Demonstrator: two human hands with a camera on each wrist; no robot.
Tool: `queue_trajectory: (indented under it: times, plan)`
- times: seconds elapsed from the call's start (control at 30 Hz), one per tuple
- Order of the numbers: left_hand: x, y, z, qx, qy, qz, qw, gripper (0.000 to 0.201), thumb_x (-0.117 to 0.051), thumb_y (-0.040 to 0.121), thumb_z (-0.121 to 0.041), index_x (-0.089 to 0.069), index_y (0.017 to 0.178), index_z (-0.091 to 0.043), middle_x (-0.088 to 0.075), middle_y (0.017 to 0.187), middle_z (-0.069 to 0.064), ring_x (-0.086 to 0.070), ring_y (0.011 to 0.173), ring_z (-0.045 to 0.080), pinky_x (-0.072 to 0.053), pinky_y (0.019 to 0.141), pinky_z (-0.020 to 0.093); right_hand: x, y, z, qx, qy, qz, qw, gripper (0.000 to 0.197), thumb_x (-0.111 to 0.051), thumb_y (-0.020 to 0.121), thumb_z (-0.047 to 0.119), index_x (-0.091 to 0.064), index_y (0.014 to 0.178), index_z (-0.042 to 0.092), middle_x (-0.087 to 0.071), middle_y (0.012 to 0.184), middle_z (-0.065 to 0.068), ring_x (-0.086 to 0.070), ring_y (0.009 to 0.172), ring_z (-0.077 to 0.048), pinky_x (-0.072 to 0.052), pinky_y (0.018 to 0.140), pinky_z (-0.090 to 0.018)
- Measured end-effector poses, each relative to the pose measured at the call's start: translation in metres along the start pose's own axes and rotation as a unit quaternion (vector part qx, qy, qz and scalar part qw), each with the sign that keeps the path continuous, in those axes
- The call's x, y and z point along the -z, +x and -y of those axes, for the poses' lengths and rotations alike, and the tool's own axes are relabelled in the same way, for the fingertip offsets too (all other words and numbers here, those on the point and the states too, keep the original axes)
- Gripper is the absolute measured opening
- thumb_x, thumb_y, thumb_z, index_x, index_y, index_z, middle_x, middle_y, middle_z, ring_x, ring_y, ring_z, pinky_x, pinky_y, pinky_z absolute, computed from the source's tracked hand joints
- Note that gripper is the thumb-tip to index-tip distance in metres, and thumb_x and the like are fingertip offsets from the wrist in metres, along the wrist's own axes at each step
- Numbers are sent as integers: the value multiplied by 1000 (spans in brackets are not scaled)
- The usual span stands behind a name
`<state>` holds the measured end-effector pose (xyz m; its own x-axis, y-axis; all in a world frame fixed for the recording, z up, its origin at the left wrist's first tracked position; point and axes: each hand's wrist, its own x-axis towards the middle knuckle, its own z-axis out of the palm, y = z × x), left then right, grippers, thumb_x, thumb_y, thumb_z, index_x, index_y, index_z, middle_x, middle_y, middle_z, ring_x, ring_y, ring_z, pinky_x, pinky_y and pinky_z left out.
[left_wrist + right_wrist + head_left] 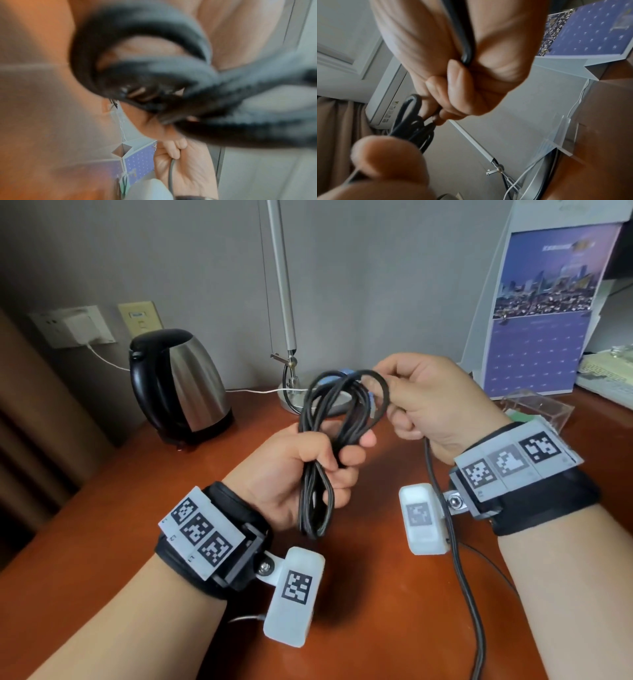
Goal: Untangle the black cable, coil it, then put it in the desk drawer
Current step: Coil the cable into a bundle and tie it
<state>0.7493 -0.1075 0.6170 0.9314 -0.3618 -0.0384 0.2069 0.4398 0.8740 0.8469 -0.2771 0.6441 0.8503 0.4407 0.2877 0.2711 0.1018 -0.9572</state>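
1. Several loops of the black cable [322,419] are bunched in the left hand [298,470], fingers wrapped round them, above the desk [102,508].
2. Right hand [435,402] pinches the top loop; a loose strand trails off the near desk edge, its end cut off.
3. Behind the cable, the kettle [178,381] stands; the calendar [544,309] heading is too blurred to read.

Reddish-brown wooden desk [376,594]. Steel kettle [181,385] on it at 10 o'clock, lamp base [291,400] at 12, standing calendar [541,313] at 1–2, clear plastic box [537,409] just in front of calendar.
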Motion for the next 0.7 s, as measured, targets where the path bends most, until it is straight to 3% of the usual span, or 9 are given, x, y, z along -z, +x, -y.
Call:
queue_trajectory:
  times: [0.1, 0.23, 0.4, 0.5, 0.6, 0.7]
  plan:
    - [6, 0, -9, -59, -93, -10, 994, 41, -40, 71, 3, -56, 108, -5, -43, 81, 0, -38, 58, 9, -31, 53, 21, -14, -5, -3, 19, -48, 38, 998, 22, -51, 106, 11, -67, 91, 10, -54, 66, -8, -39, 38, -16, -27, 37, -21]
    - [12, -5, -16, -98, -150, -14, 984, 39, -42, 74, 2, -54, 111, -6, -37, 86, -1, -32, 66, 9, -32, 60, 20, -38, -13, -6, 24, -98, 84, 991, 29, -42, 109, 11, -69, 103, 19, -53, 69, -8, -47, 40, -17, -38, 37, -25]
    - [7, -4, -10, -84, -75, -76, 991, 51, -43, 68, 5, -59, 117, 0, -49, 80, 4, -36, 62, 12, -42, 50, 25, -37, -9, -8, 17, -124, -19, 992, 12, -50, 105, 16, -60, 98, 18, -60, 64, -5, -46, 43, -19, -32, 38, -23]
    - [4, -2, -6, -74, -56, -91, 992, 58, -41, 66, 6, -62, 120, 0, -48, 77, 5, -34, 61, 13, -39, 49, 25, -35, -5, -13, 44, -176, -64, 981, 10, -56, 98, 27, -56, 88, 25, -67, 65, -2, -54, 47, -18, -39, 49, -28]
    - [3, -3, -6, -54, -44, -86, 994, 53, -40, 65, 6, -66, 111, -3, -40, 79, 5, -27, 63, 14, -35, 50, 25, -35, -3, -12, 53, -185, -86, 978, 3, -55, 84, 33, -57, 84, 35, -64, 65, 3, -57, 59, -20, -44, 61, -38]
    - [1, -3, -3, -43, -24, -83, 995, 68, -39, 66, 7, -58, 130, -4, -31, 80, 5, -21, 66, 16, -33, 51, 25, -35, -3, -9, 41, -147, -95, 984, 20, -52, 74, 23, -62, 85, 36, -63, 64, 7, -57, 58, -13, -39, 62, -38]
